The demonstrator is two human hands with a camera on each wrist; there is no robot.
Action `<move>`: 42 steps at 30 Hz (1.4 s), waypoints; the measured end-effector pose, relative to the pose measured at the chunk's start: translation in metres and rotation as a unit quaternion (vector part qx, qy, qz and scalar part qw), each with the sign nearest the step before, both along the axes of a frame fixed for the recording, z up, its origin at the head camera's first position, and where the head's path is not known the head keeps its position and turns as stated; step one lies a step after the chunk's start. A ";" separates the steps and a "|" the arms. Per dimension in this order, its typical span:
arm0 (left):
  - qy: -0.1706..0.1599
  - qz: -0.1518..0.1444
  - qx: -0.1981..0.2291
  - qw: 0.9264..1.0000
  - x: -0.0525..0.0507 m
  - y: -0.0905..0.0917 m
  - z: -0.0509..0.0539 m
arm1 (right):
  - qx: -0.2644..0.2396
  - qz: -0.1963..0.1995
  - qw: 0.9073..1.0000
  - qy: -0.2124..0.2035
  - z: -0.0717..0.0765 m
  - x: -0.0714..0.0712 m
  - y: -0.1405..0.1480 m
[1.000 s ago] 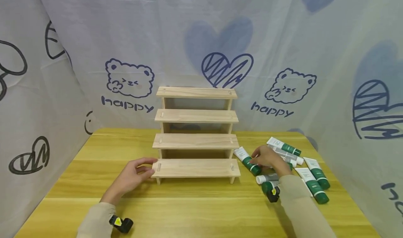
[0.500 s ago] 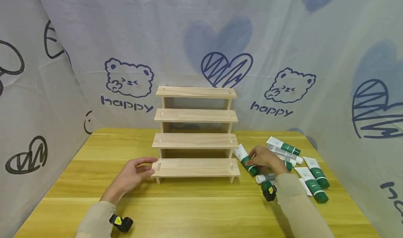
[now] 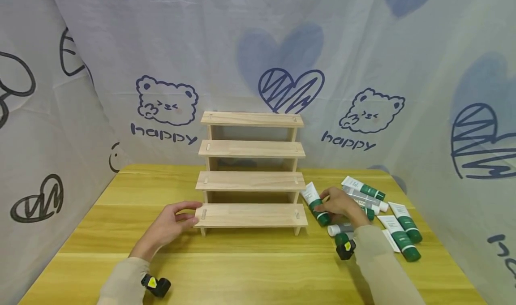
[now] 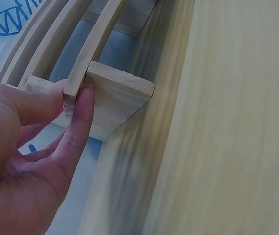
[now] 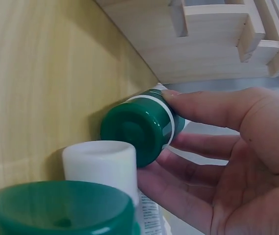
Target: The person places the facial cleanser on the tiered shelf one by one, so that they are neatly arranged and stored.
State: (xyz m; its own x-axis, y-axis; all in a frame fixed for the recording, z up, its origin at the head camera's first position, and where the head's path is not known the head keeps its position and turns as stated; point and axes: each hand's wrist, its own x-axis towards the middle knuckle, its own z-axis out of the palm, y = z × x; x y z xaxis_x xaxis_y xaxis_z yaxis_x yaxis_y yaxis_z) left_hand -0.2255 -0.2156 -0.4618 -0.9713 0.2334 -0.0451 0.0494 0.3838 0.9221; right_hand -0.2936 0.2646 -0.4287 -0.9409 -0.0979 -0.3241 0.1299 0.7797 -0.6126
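Observation:
A stepped wooden shelf (image 3: 250,215) stands on the table. My left hand (image 3: 171,224) pinches the left end of its lowest board; in the left wrist view the thumb is on one face of that board (image 4: 97,46) and a finger on the other. Just right of the shelf lies a white and green squeeze tube (image 3: 311,194), its green cap toward me. My right hand (image 3: 340,203) grips this tube, and in the right wrist view the thumb lies over the green part beside the cap (image 5: 132,132), with fingers along the other side.
Beside and behind my right hand lie several other tubes, among them a white and green one (image 3: 399,238), a clear grey one (image 3: 364,198) and one with a white cap (image 5: 100,161). A printed cloth (image 3: 225,49) hangs behind the yellow wooden table (image 3: 250,273).
My right hand has shifted slightly left, and the tube at its fingers has turned a little, its white end moving away from me. The left hand stays on the shelf.

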 end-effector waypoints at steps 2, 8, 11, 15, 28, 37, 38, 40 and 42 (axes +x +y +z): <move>-0.001 0.000 0.000 1.000 0.000 0.000 0.000 | -0.014 -0.004 1.000 0.002 0.002 0.000 0.002; 0.000 0.000 -0.001 1.000 0.000 0.000 0.000 | -0.033 -0.012 0.999 0.017 0.014 0.001 0.008; 0.001 0.002 -0.003 1.000 -0.001 0.001 0.000 | -0.035 -0.017 0.999 0.027 0.024 0.001 0.011; 0.001 0.002 -0.002 1.000 0.000 0.002 0.002 | -0.040 -0.027 0.998 0.046 0.038 0.001 0.013; -0.002 0.003 0.014 1.000 0.003 0.003 0.002 | -0.047 -0.050 0.993 0.096 0.092 -0.014 0.008; -0.013 0.010 0.018 1.000 0.000 0.003 0.002 | -0.072 -0.063 0.989 0.112 0.119 -0.018 -0.002; -0.015 0.010 0.020 1.000 0.000 0.002 0.001 | -0.075 -0.064 0.988 0.116 0.122 -0.018 -0.004; -0.016 0.009 0.024 1.000 0.000 0.001 0.001 | -0.082 -0.061 0.987 0.123 0.127 -0.018 -0.008; -0.015 0.005 0.026 1.000 0.000 0.000 0.000 | -0.089 -0.057 0.986 0.130 0.132 -0.019 -0.012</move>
State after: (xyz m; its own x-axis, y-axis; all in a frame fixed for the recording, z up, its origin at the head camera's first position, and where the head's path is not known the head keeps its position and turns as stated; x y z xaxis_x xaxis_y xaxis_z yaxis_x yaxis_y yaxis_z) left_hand -0.2259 -0.2153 -0.4617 -0.9719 0.2268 -0.0622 0.0180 0.3352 0.9420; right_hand -0.3130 0.2522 -0.2966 -0.9981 -0.0203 -0.0582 0.0313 0.6467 -0.7621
